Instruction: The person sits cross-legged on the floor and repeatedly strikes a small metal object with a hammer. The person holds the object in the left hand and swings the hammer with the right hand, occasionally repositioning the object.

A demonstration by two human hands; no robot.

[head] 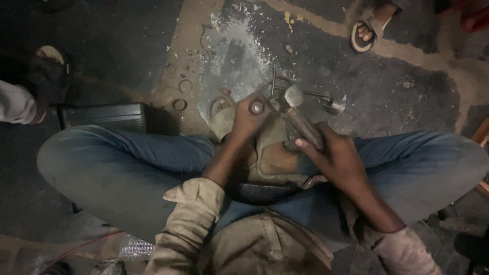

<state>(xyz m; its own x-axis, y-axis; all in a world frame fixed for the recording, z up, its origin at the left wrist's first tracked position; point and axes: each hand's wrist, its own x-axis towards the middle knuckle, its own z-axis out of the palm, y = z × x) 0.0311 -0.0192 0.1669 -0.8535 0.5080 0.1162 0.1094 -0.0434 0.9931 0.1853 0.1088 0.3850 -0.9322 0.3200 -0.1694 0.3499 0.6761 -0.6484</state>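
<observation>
Head view, looking straight down at a person sitting cross-legged on a dark, stained concrete floor (407,76) w/ metal filings scattered ahead of the knees.

Left hand (248,119) is clenched around a short metal rod (256,107) — its round end pokes up out of the fist, held upright just above the lap. Right hand (337,155) is wrapped tight on the handle of a hammer (300,118); the steel head sits just beside the rod's end, close to touching, though contact can't be confirmed. Hammer runs diagonally from the right hand up toward the rod.

Handling, as a judgement: rod looks solid steel, stiff, small but dense, prob. a bit slick w/ grime, so a full fist low on the shaft, fingers clear of the top, seems the safe hold. Hammer is head-heavy; the grip partway up the handle gives control over force.

Round about: a small metal cylinder (334,105) and thin bent metal pieces lie on the floor just past the hammer head; a couple of metal rings (179,104) lie left of the filings. A black box (109,117) sits beside the left knee. Another person's sandalled foot (368,29) shows at top right — well apart from the work — and another's sleeve (15,104) at far left.
</observation>
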